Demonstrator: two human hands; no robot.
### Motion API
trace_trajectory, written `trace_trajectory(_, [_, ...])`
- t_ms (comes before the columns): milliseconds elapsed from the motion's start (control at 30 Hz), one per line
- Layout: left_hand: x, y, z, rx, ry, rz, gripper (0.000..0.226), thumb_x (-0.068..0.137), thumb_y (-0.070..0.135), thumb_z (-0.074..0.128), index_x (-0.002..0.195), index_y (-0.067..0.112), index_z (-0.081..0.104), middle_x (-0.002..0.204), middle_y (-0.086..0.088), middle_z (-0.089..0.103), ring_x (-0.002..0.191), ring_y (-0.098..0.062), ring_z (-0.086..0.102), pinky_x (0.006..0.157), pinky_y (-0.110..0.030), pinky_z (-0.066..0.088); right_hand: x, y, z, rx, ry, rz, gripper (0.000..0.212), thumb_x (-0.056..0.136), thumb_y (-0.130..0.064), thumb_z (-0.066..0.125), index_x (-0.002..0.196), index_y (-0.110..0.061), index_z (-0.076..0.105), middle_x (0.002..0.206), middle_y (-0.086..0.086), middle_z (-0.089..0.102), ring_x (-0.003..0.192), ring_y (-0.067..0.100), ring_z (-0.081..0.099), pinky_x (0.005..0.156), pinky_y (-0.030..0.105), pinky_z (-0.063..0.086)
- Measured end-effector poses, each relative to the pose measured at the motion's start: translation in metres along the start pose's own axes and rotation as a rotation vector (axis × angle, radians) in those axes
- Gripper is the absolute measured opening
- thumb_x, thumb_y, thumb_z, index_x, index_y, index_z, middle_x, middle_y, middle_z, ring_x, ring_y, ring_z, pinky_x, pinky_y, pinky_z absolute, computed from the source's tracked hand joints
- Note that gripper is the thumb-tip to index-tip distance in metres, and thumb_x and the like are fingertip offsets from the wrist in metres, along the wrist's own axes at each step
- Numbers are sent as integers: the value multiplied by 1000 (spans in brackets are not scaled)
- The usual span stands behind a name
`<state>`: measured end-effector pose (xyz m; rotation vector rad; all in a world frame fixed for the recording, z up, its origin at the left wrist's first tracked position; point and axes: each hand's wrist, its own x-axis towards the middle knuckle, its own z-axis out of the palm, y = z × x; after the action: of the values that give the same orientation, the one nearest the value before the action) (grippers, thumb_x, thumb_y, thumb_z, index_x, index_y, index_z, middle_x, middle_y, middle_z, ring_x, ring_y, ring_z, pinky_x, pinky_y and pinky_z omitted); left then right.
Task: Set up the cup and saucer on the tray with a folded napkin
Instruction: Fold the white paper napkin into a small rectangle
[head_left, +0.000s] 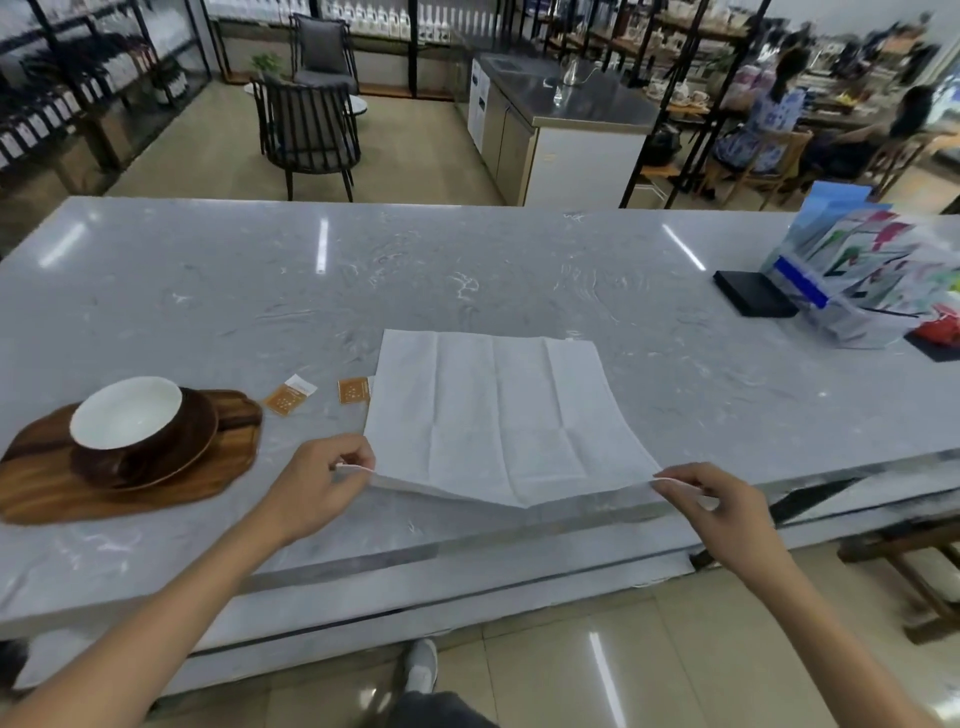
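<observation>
A white napkin (493, 410) lies unfolded on the grey marble counter (363, 280), with crease lines across it. My left hand (317, 483) pinches its near left corner, lifted a little off the counter. My right hand (711, 504) pinches the near right corner, also raised. At the left, a brown cup with a white inside (127, 421) sits on a brown saucer (192, 447), which rests on a wooden tray (228, 467).
Two small orange sachets (288, 397) (354, 389) lie between the tray and the napkin. A clear holder of leaflets (872, 280) and a black box (753, 293) stand at the far right. The counter's front edge runs just under my hands.
</observation>
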<state>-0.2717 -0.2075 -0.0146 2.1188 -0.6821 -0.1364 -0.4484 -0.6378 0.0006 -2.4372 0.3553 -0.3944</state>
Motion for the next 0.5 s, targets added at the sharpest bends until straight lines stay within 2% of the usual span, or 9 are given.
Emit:
trace_trajectory(100, [-4,8,-3,-31,16,2,12,71,31,53,70,23,62,72,7,65,68,-3,58,65,-25,43,-4,1,-13,37,19,-15,10,88,-44,68,94,-40,76,102,-22,74,97,-2,67,79,6,47])
trace_trajectory(167, [-5,12,-4,-27,22,4,11,72,30,56,72,22,64,74,7,67,69,-4,60,68,-27,46,-4,5,-18,50,4,-18,11,92,-32,69,95,-41,75,104,-20,73,98,0,68,79,6,49])
trace_trajectory(233, [-4,16,-3,-28,32,10,8,78,17,64,75,24,67,78,8,68,72,-5,63,71,-31,51,0,11,-21,30,-8,-51,32,95,-12,66,94,-43,74,105,-19,72,101,1,66,80,6,48])
trace_trajectory(267, [-2,18,-3,-26,48,13,18,82,7,67,77,24,69,81,9,70,76,-7,65,73,-31,53,3,11,-23,14,1,-66,38,95,-6,66,93,-44,73,104,-20,71,102,2,65,79,7,48])
trace_trajectory(300, [1,22,-3,-25,72,22,25,85,-1,69,80,24,72,84,10,71,81,-9,66,75,-30,55,9,9,-24,-12,16,-85,41,94,-5,66,91,-45,72,102,-21,71,101,2,64,76,8,47])
trace_trajectory(367, [12,34,-5,-42,133,58,27,87,-4,72,85,22,76,88,9,74,87,-11,68,78,-27,57,25,1,-29,-77,67,-135,41,92,-3,69,91,-45,70,101,-22,69,92,2,63,69,11,47])
trace_trajectory(433, [29,54,-9,-63,184,117,22,86,-2,75,88,20,80,90,7,75,89,-12,68,79,-22,56,43,-13,-32,-96,138,-217,40,90,0,70,93,-39,71,99,-13,68,83,3,62,65,12,47])
trace_trajectory(500, [51,76,-12,-91,216,158,22,83,3,79,87,24,81,92,12,76,90,-8,67,79,-14,52,65,-31,-35,-88,217,-334,31,90,0,71,93,-31,75,103,-3,68,80,4,62,67,14,51])
